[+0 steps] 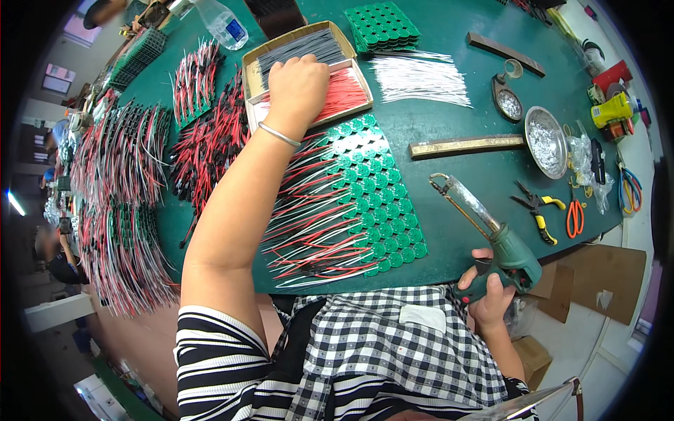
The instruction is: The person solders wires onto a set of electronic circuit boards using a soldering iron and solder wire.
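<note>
My left hand (298,88) reaches over two cardboard trays, one with grey-black wires (309,50), the nearer one with red wires (345,93). Its fingers are curled down, and the fingertips are hidden behind the hand. In my right hand (490,298), near the table's front edge, is a green soldering gun (512,256), its metal barrel and thin tube pointing up and left. Between the hands lies a panel of round green circuit boards (382,210). Red, black and white wires (316,231) run leftward from its left side.
White wires (421,77) lie beside stacked green panels (382,27). On the right are a metal bowl (545,142), a wooden bar (467,146), yellow-handled pliers (540,210) and orange-handled scissors (575,217). Wired panels (119,154) and wire bundles (210,140) crowd the left. A bottle (221,24) lies behind them.
</note>
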The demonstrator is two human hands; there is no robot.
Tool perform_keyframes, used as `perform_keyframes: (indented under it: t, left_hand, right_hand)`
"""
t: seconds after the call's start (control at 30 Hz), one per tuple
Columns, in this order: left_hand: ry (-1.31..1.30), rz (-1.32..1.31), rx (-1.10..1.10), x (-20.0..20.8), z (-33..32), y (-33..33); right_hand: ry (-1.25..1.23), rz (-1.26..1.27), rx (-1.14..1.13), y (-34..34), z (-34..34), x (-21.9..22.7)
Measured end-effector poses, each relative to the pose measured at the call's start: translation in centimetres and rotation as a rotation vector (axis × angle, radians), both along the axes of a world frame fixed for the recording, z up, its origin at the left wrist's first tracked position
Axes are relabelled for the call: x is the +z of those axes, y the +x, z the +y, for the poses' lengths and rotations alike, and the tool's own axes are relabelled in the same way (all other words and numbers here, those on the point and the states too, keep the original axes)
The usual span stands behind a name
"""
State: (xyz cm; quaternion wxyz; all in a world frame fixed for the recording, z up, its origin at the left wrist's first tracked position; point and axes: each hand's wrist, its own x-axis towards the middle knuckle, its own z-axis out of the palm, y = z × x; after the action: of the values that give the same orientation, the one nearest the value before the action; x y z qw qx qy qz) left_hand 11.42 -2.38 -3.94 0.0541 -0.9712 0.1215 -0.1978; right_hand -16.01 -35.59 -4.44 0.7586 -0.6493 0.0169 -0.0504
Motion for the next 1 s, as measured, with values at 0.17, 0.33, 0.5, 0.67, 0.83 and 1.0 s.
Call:
perform_keyframes:
  t: [0.17,0.33,0.5,0.67,0.83,1.0]
  left_hand:
    - [0.174,-0.011,-0.037,0.8,-0.8,0.4]
    - [0.222,-0.015,-0.069,0.5,-0.8,0.8]
    - [0.122,0.005,-0.07,0.1,0.3,0.8]
    - [-0.325,0.019,-0.08,1.1,0.9,0.5]
    - [-0.672,0.095,-0.016,-0.2,2.0,1.4]
    - [-0.396,-0.101,-0.222,1.8,1.3,0.1]
  right_hand:
    - [0.002,-0.004,-0.006,0.1,0.1,0.0]
    - [-0.01,-0.017,-0.002,0.1,0.2,0.1]
    - [0.001,-0.024,0.004,0.1,0.1,-0.2]
    - [0.008,-0.01,-0.009,0.0,0.0,-0.1]
    - [-0.004,-0.022,-0.004,0.3,0.3,-0.1]
    - [0.011,-0.012,-0.024,0.4,0.5,0.1]
